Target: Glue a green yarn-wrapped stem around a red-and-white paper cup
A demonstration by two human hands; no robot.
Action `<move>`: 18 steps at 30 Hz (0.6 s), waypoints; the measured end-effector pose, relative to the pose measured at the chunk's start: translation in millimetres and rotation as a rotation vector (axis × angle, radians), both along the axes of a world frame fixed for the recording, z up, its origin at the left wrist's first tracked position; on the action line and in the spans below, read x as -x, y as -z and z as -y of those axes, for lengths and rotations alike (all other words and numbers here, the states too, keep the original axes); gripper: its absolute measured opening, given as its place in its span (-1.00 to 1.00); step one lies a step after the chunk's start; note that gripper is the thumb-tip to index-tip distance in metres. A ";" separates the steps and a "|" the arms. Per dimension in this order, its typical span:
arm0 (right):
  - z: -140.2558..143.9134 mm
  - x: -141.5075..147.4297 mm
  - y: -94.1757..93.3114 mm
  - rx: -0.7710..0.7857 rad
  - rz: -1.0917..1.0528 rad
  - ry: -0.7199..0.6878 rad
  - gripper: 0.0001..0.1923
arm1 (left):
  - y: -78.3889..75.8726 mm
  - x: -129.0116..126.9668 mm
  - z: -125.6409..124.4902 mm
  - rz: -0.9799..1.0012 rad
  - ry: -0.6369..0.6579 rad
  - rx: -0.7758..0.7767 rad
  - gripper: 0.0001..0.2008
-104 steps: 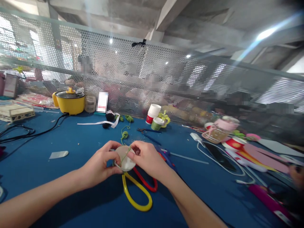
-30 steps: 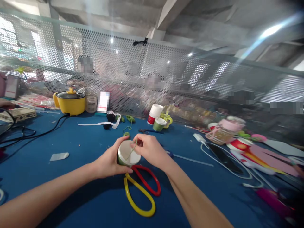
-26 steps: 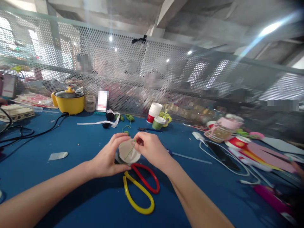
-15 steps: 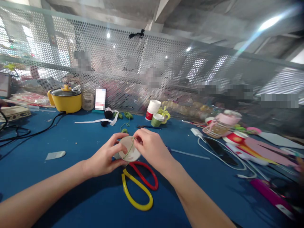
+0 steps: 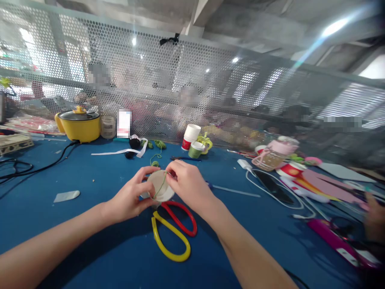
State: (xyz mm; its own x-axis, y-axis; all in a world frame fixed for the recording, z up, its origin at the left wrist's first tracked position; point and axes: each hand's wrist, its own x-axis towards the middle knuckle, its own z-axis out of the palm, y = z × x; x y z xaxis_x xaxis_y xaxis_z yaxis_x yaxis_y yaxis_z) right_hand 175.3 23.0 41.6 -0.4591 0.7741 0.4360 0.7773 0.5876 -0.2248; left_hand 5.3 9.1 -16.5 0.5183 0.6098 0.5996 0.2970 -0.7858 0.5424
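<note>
Paper, light and easily dented I'd judge, seems to form this round white cup [image 5: 167,192] over the blue tabletop [image 5: 120,257], best held gently near its rim, where my left hand [image 5: 130,198] grips while my right hand [image 5: 190,182] pinches a soft green yarn strand [image 5: 161,185].

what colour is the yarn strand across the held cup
Green; the thin yarn strand shows in the head view.

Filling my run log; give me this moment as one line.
left hand: holds cup | right hand: pinches green yarn at cup's rim | scissors: on blue table, handles toward person
</note>
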 end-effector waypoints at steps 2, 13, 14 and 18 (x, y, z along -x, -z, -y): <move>-1.1 -0.4 0.5 0.028 -0.002 0.000 -0.84 | -0.3 0.1 -0.1 0.002 -0.003 0.016 -0.92; -5.0 0.3 6.0 0.081 0.004 0.027 -0.88 | -4.7 -0.7 0.1 0.012 -0.009 0.092 -0.93; -5.4 0.0 6.4 0.073 0.010 0.017 -0.85 | -4.7 -0.9 0.4 0.007 -0.007 0.096 -0.93; -6.7 -1.4 5.4 0.100 -0.017 0.005 -0.86 | -2.7 -1.5 1.1 0.072 -0.009 0.174 -0.75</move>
